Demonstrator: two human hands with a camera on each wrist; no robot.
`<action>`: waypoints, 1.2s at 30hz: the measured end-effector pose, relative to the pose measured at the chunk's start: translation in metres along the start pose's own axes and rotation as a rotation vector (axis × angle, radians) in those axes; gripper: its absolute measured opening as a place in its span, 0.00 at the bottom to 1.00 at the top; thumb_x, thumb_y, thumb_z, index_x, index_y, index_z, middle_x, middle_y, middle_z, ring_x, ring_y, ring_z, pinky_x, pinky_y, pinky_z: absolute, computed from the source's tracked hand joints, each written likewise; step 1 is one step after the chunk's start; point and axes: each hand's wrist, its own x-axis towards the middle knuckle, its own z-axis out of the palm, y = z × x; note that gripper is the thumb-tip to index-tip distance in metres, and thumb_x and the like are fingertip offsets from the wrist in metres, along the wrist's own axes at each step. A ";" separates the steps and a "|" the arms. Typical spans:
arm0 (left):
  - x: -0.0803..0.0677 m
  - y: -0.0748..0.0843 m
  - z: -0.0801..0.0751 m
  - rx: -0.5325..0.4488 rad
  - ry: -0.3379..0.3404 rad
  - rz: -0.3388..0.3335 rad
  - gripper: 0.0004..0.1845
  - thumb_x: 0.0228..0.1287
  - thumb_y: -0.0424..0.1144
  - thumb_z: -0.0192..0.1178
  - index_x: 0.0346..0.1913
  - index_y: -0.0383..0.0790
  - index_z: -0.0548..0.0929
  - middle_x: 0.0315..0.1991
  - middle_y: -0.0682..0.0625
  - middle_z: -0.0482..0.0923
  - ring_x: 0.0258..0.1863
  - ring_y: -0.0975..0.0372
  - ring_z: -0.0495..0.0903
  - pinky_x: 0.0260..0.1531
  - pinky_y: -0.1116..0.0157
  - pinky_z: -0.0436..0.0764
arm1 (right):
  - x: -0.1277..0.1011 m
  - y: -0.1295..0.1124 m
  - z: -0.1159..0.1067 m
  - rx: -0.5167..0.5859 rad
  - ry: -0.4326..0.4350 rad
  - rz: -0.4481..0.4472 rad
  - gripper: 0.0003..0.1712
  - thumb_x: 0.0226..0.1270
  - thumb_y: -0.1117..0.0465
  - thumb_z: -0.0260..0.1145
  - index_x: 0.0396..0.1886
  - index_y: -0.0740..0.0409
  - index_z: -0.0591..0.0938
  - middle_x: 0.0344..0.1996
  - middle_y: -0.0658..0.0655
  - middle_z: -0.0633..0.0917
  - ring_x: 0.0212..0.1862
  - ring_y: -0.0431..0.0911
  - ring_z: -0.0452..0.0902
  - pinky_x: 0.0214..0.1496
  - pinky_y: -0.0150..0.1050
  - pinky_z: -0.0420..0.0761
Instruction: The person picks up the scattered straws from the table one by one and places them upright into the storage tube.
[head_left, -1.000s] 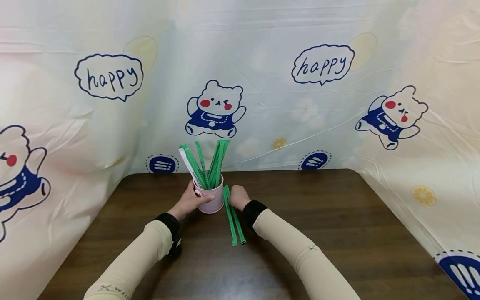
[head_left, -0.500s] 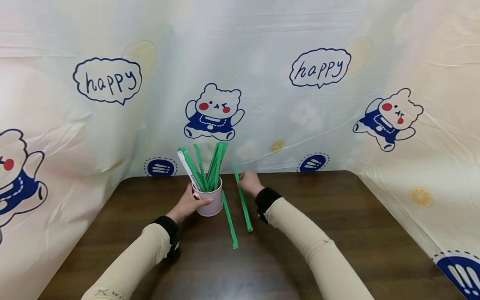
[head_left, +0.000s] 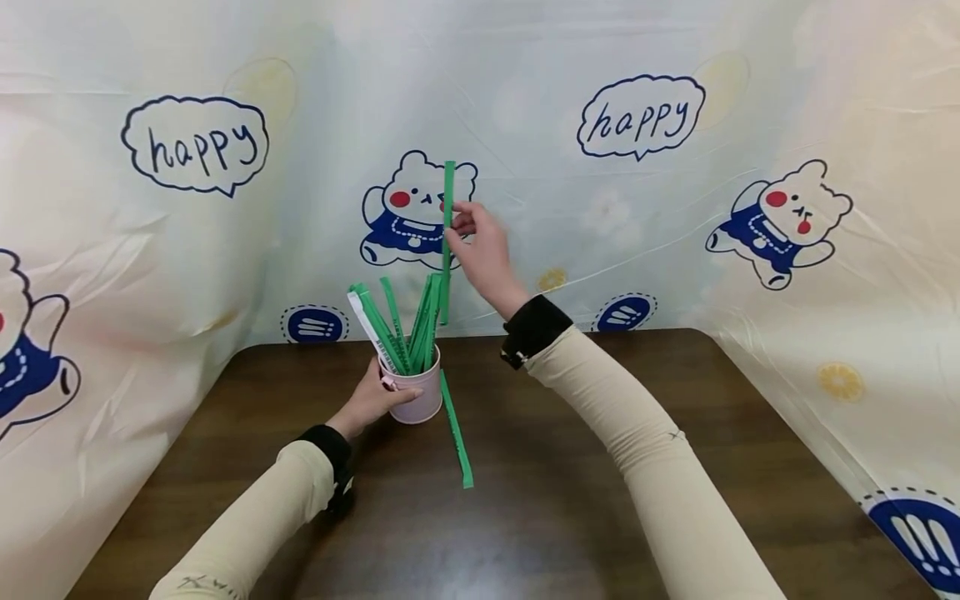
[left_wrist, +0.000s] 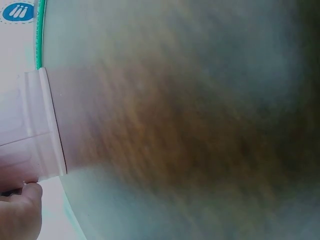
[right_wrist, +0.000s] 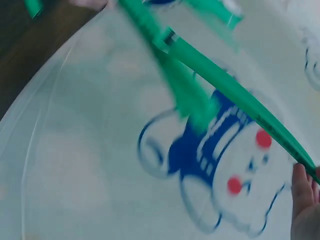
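Observation:
In the head view my left hand point(head_left: 369, 400) grips a small pink cup point(head_left: 422, 402), thumb across its front. Several green paper-wrapped straws point(head_left: 426, 329) stand in the cup, leaning different ways; one at the left shows a white side. Above and just right of them, my right hand point(head_left: 483, 254) pinches one green wrapped straw point(head_left: 448, 187) upright in the air. That straw point(right_wrist: 225, 85) also crosses the right wrist view, its lower end near the bunch. Another loose straw point(head_left: 457, 429) lies on the table, its far end beside the cup.
The brown wooden table point(head_left: 600, 467) runs back to a pale curtain point(head_left: 540, 208) printed with bears, which hangs behind it and along both sides. Much of the left wrist view is blurred.
My right hand first drew one of two straws on the table away rightward, then raised it up and back left above the cup. The left hand keeps hold of the cup.

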 end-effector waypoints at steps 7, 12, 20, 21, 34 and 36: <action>0.001 0.001 -0.001 0.016 0.009 -0.013 0.53 0.65 0.39 0.69 0.79 0.37 0.41 0.78 0.33 0.53 0.76 0.41 0.58 0.78 0.38 0.57 | -0.021 -0.002 0.040 0.028 -0.015 -0.043 0.22 0.73 0.70 0.62 0.64 0.69 0.75 0.48 0.67 0.84 0.52 0.56 0.83 0.53 0.39 0.86; 0.002 0.002 -0.001 0.007 0.006 0.011 0.52 0.66 0.38 0.68 0.79 0.38 0.41 0.78 0.33 0.53 0.76 0.41 0.59 0.78 0.38 0.57 | -0.040 0.019 0.061 -0.013 -0.081 -0.007 0.22 0.75 0.69 0.61 0.66 0.67 0.74 0.49 0.66 0.83 0.53 0.55 0.82 0.53 0.42 0.85; 0.002 0.000 0.000 -0.001 0.008 0.023 0.52 0.66 0.37 0.68 0.80 0.37 0.40 0.78 0.33 0.52 0.76 0.40 0.58 0.78 0.38 0.56 | -0.066 0.052 0.086 -0.043 -0.134 0.038 0.22 0.76 0.69 0.59 0.67 0.68 0.73 0.49 0.66 0.83 0.54 0.55 0.82 0.53 0.44 0.84; 0.002 -0.001 0.000 -0.002 0.009 0.026 0.52 0.66 0.37 0.68 0.80 0.37 0.40 0.78 0.33 0.52 0.76 0.40 0.58 0.78 0.38 0.56 | -0.069 0.055 0.089 -0.043 -0.146 0.046 0.22 0.76 0.68 0.59 0.67 0.67 0.73 0.49 0.65 0.83 0.54 0.55 0.82 0.53 0.43 0.84; 0.003 -0.002 -0.002 -0.006 -0.001 0.061 0.53 0.66 0.35 0.67 0.80 0.37 0.39 0.78 0.32 0.51 0.75 0.40 0.59 0.78 0.39 0.58 | -0.088 0.068 0.100 -0.123 -0.249 0.052 0.22 0.77 0.66 0.60 0.67 0.65 0.74 0.51 0.63 0.83 0.54 0.52 0.82 0.54 0.41 0.84; 0.002 -0.003 -0.001 -0.008 -0.001 0.055 0.53 0.66 0.35 0.67 0.80 0.37 0.38 0.78 0.32 0.51 0.75 0.40 0.59 0.78 0.38 0.57 | -0.087 0.067 0.098 -0.122 -0.254 0.057 0.23 0.77 0.66 0.60 0.68 0.65 0.74 0.52 0.63 0.83 0.55 0.52 0.82 0.54 0.42 0.84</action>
